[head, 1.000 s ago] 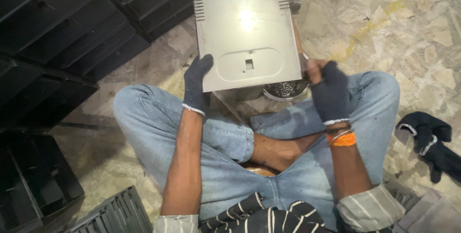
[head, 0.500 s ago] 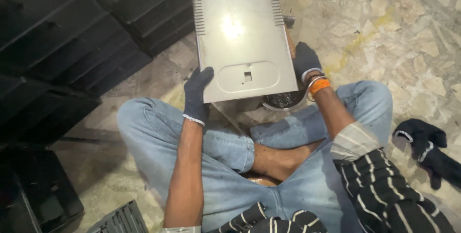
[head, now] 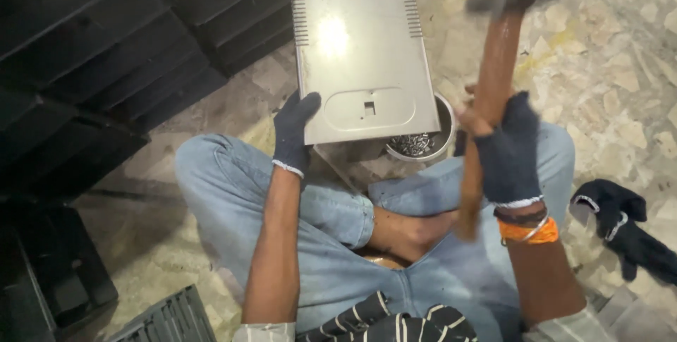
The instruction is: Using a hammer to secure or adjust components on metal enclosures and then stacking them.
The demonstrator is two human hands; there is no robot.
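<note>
A flat grey metal panel with vent slots along both sides lies in front of my crossed legs. My left hand, in a dark glove, grips the panel's near left corner. My right hand, also gloved, is closed around the wooden handle of a hammer. The hammer is raised, its dark head blurred above the panel's right edge. A small round tin of screws sits partly under the panel's near right corner.
Stacks of black metal cases fill the left side. A black ribbed crate stands near my left knee. A spare dark glove lies on the stone-chip floor at right.
My right hand left the panel's right edge and now holds a hammer raised above it. My left hand stays on the near left corner.
</note>
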